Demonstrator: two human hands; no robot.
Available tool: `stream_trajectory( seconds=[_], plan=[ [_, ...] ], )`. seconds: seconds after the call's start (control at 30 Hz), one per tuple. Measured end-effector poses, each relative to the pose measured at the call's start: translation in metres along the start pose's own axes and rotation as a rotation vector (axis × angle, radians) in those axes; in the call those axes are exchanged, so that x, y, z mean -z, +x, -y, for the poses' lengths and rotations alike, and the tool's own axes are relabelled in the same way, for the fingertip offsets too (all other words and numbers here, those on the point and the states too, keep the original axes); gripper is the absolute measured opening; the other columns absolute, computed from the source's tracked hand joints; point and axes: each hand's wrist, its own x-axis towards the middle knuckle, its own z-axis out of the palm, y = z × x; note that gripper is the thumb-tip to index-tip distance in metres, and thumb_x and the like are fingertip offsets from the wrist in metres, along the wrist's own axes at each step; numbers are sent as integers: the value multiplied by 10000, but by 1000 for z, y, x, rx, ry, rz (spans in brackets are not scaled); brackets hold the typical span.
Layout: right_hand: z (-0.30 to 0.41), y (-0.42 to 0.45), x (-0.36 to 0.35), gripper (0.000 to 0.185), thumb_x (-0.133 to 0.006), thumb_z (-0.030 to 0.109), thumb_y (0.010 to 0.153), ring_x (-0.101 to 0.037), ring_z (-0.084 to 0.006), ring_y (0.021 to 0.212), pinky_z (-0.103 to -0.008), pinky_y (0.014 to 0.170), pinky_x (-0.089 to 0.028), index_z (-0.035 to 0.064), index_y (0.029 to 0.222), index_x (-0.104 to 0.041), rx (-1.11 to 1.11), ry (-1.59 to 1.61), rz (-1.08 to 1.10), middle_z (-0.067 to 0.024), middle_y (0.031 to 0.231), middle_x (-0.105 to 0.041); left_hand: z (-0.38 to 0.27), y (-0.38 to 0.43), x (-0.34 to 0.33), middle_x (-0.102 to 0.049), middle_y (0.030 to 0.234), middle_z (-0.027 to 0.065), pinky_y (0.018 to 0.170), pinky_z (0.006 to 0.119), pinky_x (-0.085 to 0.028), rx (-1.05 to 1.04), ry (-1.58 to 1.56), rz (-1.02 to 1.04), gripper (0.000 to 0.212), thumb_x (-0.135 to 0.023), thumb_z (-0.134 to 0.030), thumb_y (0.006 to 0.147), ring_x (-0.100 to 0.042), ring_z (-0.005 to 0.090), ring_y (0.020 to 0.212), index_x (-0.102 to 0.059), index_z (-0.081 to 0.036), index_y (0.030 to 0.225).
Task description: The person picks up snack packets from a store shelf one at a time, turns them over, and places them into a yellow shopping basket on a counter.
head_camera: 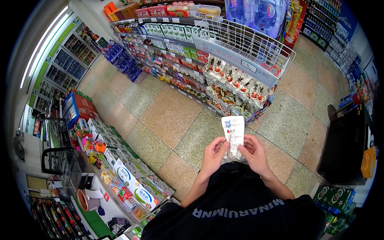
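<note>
Both hands hold a small white food packet (234,129) upright in front of my dark shirt. Small print and a red mark cover the side facing me, and its lower end looks clear and crinkled. My left hand (215,154) pinches the packet's left edge between thumb and fingers. On the opposite edge, my right hand (255,153) grips it the same way, thumb on the printed face. The fingertips behind the packet are hidden. Just beyond it stands a wire display rack (244,36) with a row of white snack packets (237,79).
A stocked shelf (177,63) runs left from the rack. Milk cartons (144,195) and small sweets line the counter at left. On the right are a black cabinet (342,150), a yellow basket (368,162) and green drink boxes (333,198). Tiled floor (171,120) lies between.
</note>
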Motion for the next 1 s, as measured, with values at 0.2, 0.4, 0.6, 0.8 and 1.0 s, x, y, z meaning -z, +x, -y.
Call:
stream_trajectory(
  seconds=[0.2,0.4,0.6,0.8,1.0],
  plan=[
    [0,1,-1,364,-607,-11,916,-603,-141,1018,-286,905,-490,-30,1256,-477,4,-1,-3,-103,1126,-620,-4,-1,1,-660,864,-21,575,173,-352,34,31,-6,191,-598,-127,964,-517,-5,702,-622,-8,1112],
    [-1,1,-2,357,-607,-11,915,-604,-134,999,-278,891,-492,-32,1249,-482,9,-1,-18,-92,1109,-621,-3,-1,6,-682,967,49,701,179,-459,78,24,20,231,-604,-85,956,-608,42,844,-599,40,1150],
    [0,1,-5,365,-627,-11,908,-609,-126,978,-258,852,-500,11,1230,-456,37,65,-67,-94,1101,-610,2,-1,8,-628,869,-13,604,202,-387,75,25,-15,224,-583,-130,968,-506,33,707,-623,8,1141],
    [-2,0,-2,360,-608,-23,917,-615,-128,971,-259,837,-505,23,1233,-443,45,10,-40,-92,1135,-595,2,-2,11,-620,870,-7,618,216,-412,85,18,26,228,-573,-146,975,-517,52,712,-623,12,1132],
    [-3,-4,-3,284,-564,6,951,-589,-143,1053,-278,892,-486,17,1217,-465,8,22,42,-110,1218,-556,3,1,14,-606,1168,83,764,241,-475,175,12,195,398,-623,-180,951,-595,95,926,-512,-7,1292]
  ],
)
